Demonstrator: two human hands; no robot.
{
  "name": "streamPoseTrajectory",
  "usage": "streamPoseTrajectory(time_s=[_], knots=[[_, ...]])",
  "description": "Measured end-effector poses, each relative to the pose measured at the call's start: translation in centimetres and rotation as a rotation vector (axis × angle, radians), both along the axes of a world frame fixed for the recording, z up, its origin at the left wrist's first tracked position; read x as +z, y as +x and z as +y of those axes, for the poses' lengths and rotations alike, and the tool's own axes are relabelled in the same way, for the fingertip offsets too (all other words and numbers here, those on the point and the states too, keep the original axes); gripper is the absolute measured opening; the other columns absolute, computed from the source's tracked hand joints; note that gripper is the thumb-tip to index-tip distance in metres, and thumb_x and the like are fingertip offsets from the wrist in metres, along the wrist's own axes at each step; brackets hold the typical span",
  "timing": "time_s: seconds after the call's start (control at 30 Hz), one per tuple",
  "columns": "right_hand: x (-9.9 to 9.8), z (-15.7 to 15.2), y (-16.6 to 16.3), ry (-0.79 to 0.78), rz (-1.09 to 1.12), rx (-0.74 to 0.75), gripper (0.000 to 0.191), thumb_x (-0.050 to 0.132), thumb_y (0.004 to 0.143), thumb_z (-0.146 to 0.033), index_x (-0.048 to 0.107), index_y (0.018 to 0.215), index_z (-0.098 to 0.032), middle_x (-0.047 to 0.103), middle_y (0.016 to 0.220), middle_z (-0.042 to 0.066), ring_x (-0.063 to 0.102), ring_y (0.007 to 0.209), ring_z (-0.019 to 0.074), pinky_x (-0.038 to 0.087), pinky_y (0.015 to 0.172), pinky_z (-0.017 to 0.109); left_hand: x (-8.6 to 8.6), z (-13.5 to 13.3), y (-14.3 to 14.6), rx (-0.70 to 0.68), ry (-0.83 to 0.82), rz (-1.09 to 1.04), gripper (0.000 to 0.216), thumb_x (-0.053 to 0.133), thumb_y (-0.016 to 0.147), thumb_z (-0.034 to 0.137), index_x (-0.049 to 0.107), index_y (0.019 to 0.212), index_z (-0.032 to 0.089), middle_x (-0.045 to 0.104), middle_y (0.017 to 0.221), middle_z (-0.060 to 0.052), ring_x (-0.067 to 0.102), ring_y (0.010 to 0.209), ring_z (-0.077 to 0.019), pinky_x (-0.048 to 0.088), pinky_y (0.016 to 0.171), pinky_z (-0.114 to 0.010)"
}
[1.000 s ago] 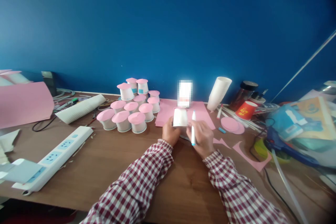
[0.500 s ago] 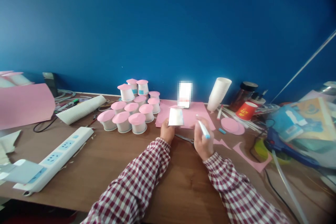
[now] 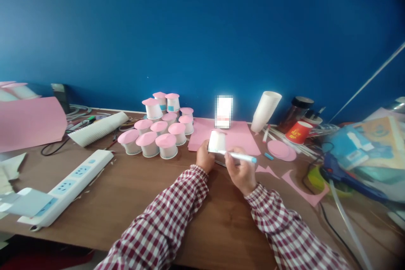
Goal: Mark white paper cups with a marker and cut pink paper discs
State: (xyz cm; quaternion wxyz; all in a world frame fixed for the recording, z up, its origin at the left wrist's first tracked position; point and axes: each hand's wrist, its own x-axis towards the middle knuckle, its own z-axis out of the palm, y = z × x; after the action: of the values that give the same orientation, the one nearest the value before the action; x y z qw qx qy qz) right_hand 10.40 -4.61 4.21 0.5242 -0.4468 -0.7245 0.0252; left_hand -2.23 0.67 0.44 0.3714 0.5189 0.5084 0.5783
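Left hand grips the cup by the near edge of the pink paper; right hand grips the marker, tip at the cup. A slack left grip could let the cup turn; the marker may skid.

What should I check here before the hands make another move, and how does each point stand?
1. Cup held: ok, the left hand grips the white cup.
2. Marker held: ok, it is in the right hand.
3. Marker tip touching the cup: cannot tell; it points at the wide end.
4. Pink-topped cups apart from the hands: ok, they stand to the left.
5. Grey tool well away from the hands: not ok, it lies close by, partly hidden.
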Motion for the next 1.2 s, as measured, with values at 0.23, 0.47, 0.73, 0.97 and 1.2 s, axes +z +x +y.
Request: streamPoseTrajectory(time_s=[0.23, 0.47, 0.73, 0.97, 1.2], knots=[[-0.25, 0.27, 0.23, -0.012, -0.04, 0.0, 0.011, 0.049, 0.086, -0.026, 0.056, 0.082, -0.018, 0.06, 0.074, 0.003, 0.056, 0.061, 0.013, 0.045, 0.057, 0.024, 0.22, -0.14, 0.15, 0.002, -0.024, -0.066, 0.034, 0.052, 0.055, -0.002, 0.062, 0.083, 0.016, 0.062, 0.075, -0.003, 0.052, 0.068, -0.0172, 0.039, 0.068, -0.027], [-0.25, 0.2, 0.21, -0.027, -0.036, 0.028, 0.011, 0.048, 0.086, -0.026, 0.056, 0.082, -0.019, 0.06, 0.073, 0.003, 0.056, 0.061, 0.0132, 0.046, 0.058, 0.025, 0.35, -0.21, 0.23, 0.011, -0.032, -0.033, 0.036, 0.052, 0.055, -0.003, 0.062, 0.083, 0.016, 0.061, 0.073, -0.002, 0.05, 0.066, -0.0159, 0.039, 0.066, -0.026], [-0.12, 0.28, 0.29, -0.01, -0.047, 0.015, 0.01, 0.049, 0.086, -0.025, 0.055, 0.082, -0.018, 0.059, 0.073, 0.003, 0.055, 0.061, 0.0135, 0.045, 0.057, 0.025, 0.05, -0.13, 0.13, -0.008, -0.019, 0.037, 0.034, 0.054, 0.059, 0.0, 0.061, 0.087, 0.017, 0.063, 0.079, -0.003, 0.052, 0.069, -0.0168, 0.041, 0.068, -0.027], [0.03, 0.45, 0.36, 0.025, -0.062, 0.009, 0.008, 0.049, 0.086, -0.023, 0.055, 0.082, -0.018, 0.06, 0.075, 0.004, 0.057, 0.064, 0.0136, 0.046, 0.058, 0.024, 0.15, -0.19, 0.23, -0.017, 0.015, 0.105, 0.027, 0.055, 0.066, 0.006, 0.061, 0.09, 0.016, 0.064, 0.085, -0.006, 0.055, 0.075, -0.0186, 0.042, 0.069, -0.027], [-0.07, 0.4, 0.29, 0.016, -0.062, 0.034, 0.009, 0.049, 0.086, -0.023, 0.055, 0.081, -0.018, 0.06, 0.076, 0.005, 0.057, 0.066, 0.0145, 0.046, 0.059, 0.025, 0.16, -0.33, 0.22, -0.012, 0.016, 0.25, 0.029, 0.051, 0.068, 0.006, 0.058, 0.095, 0.013, 0.065, 0.087, -0.007, 0.056, 0.075, -0.0169, 0.042, 0.066, -0.026]])
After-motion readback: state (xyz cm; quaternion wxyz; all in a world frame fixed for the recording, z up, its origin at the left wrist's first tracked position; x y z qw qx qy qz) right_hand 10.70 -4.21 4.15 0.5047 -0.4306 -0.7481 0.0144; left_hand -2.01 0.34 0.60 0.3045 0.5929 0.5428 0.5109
